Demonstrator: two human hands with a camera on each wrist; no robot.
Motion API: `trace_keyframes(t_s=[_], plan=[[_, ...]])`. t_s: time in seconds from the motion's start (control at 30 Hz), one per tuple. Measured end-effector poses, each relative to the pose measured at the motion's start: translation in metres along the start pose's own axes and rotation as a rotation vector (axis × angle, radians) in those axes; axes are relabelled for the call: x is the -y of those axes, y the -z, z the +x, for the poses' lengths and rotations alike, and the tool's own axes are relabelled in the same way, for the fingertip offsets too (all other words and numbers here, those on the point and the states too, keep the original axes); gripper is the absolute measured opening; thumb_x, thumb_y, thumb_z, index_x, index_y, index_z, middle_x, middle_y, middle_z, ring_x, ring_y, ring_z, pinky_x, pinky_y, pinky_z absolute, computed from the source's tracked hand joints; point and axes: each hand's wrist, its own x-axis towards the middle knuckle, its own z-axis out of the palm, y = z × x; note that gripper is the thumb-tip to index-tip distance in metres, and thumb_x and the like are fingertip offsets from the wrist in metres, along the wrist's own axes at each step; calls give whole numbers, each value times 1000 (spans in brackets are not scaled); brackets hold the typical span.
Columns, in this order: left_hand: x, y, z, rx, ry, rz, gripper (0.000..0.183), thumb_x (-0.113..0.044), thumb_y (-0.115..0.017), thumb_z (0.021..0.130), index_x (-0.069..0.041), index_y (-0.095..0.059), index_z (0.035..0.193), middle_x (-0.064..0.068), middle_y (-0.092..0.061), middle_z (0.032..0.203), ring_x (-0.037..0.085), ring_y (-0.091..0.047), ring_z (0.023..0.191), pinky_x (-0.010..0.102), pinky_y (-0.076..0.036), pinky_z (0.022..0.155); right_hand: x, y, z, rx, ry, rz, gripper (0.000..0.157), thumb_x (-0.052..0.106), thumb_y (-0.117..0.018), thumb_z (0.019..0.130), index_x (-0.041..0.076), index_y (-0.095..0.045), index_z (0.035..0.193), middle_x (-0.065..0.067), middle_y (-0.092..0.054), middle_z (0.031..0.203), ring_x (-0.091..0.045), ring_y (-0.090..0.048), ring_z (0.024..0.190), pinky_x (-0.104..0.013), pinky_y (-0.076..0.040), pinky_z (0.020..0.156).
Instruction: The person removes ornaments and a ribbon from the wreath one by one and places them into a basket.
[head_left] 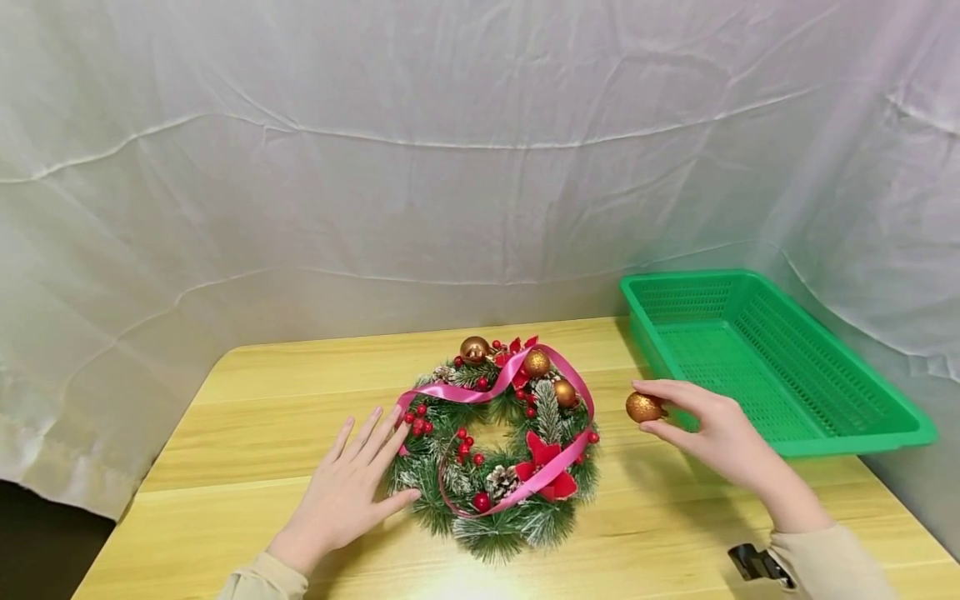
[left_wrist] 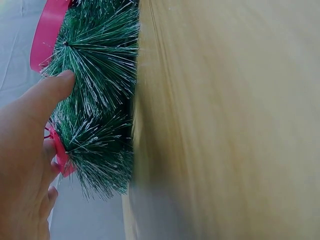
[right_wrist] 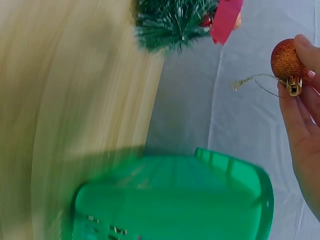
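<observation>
**Gold ball (head_left: 642, 407) pinched right, wreath (head_left: 510, 408) minded left**

Right hand (head_left: 708, 425) had the ball between thumb and fingers, off the table (head_left: 247, 433), between the wreath and the green basket (head_left: 862, 445). Left hand (head_left: 345, 492) was spread, fingers straight, at the wreath's left edge beside the pink ribbon (head_left: 468, 395); couldn't tell whether it was pressing. Wreath lay flat on the table, ribbon looped loosely over it, three other balls near its top.

Handling, my read: a light fingertip pinch suited a round, glittery ball; a hard squeeze risked popping it out. The metal cap (right_wrist: 294, 86) faced clear of the fingers and the cord (right_wrist: 257, 75) hung free, so worth keeping that off the bristles. Left hand was well placed to steady the wreath, ideally without dragging the ribbon.
</observation>
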Motion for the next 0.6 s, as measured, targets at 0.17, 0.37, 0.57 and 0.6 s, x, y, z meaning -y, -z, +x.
trace_keyframes(t_s=[0.17, 0.37, 0.57, 0.6], plan=[[0, 0, 0, -2, -4, 7, 89, -73, -39, 87, -14, -25, 152, 5, -14, 159, 24, -6, 145, 49, -4, 116, -5, 11, -6, -9, -34, -5, 60, 9, -83, 71, 24, -64, 126, 4, -66, 115, 0, -60, 95, -9, -47, 72], [0, -1, 0, -8, -7, 8, 89, -72, -40, 87, -13, -26, 152, 5, -14, 159, 26, -10, 145, 50, -6, 116, -12, 23, -12, -11, -94, -3, 60, 10, -83, 73, 27, -63, 127, 2, -64, 117, 9, -54, 100, -9, -48, 71], [0, 0, 0, -2, -7, 5, 89, -73, -40, 87, -13, -27, 151, 6, -14, 159, 27, -11, 145, 49, -3, 116, -18, 35, -18, -27, -162, -15, 61, 8, -82, 73, 26, -62, 128, -2, -64, 119, 18, -48, 105, -2, -41, 79], [0, 0, 0, -2, -6, 5, 89, -73, -40, 87, -13, -26, 151, 6, -14, 159, 26, -10, 145, 50, -4, 116, -18, 37, -19, -30, -183, -12, 61, 9, -82, 73, 27, -62, 128, -1, -64, 119, 19, -47, 105, -1, -41, 78]])
